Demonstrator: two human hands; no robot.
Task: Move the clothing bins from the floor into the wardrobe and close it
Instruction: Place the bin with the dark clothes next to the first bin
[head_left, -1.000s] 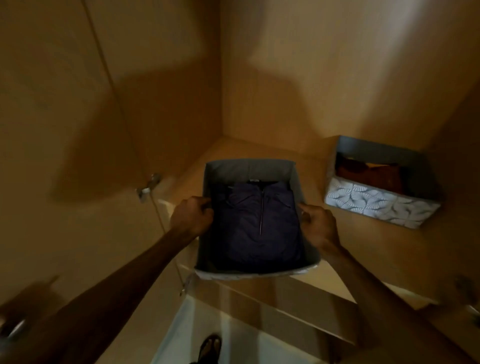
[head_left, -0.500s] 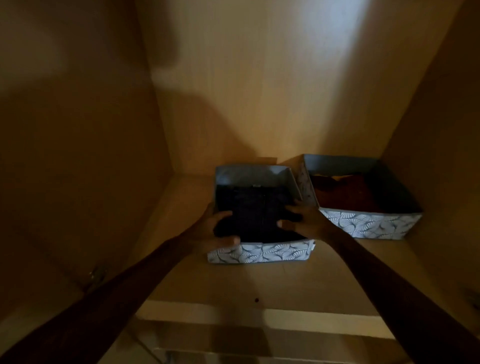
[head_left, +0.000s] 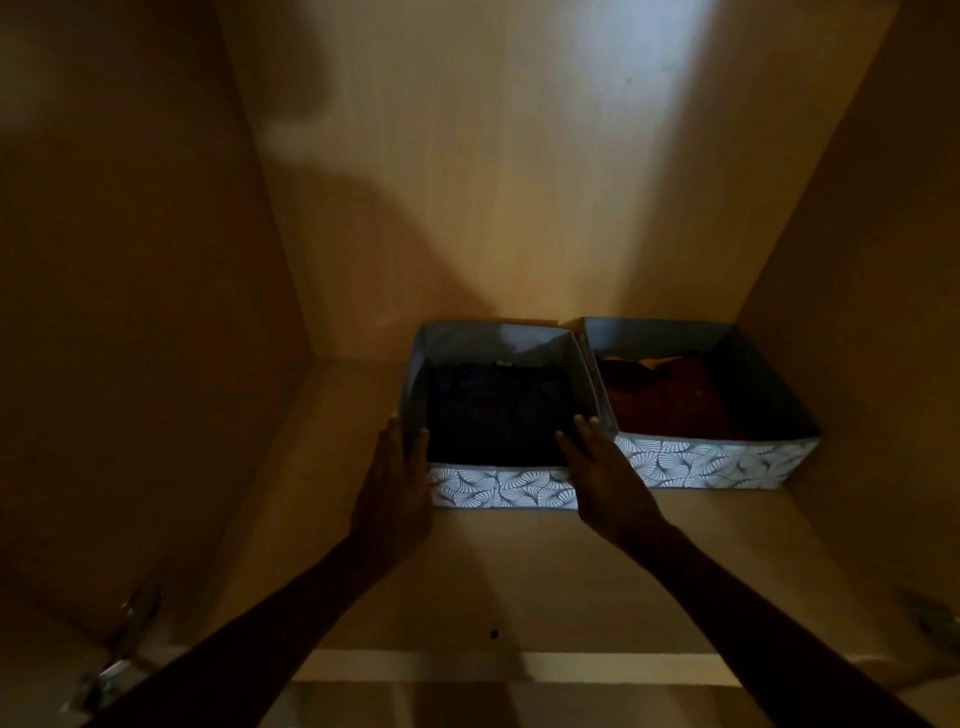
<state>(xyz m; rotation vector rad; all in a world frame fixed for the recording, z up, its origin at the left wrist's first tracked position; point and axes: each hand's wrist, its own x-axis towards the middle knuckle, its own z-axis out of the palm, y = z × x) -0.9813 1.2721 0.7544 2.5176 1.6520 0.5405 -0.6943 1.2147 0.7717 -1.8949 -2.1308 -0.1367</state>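
Bin with dark folded garment sits on wardrobe shelf, far against back panel, touching second bin with rust clothing on right. Left hand flat on near-left corner, fingers together; right hand at near-right corner, fingers slightly spread, neither clamped. Best finish, by judgement: push evenly both sides, square fronts flush. Small tag at collar unreadable; leaf print only.

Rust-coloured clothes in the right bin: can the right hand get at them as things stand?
Probably yes. The right hand rests at the near right corner of the left bin, beside the right bin, which is open-topped with nothing over the rust-coloured clothes.
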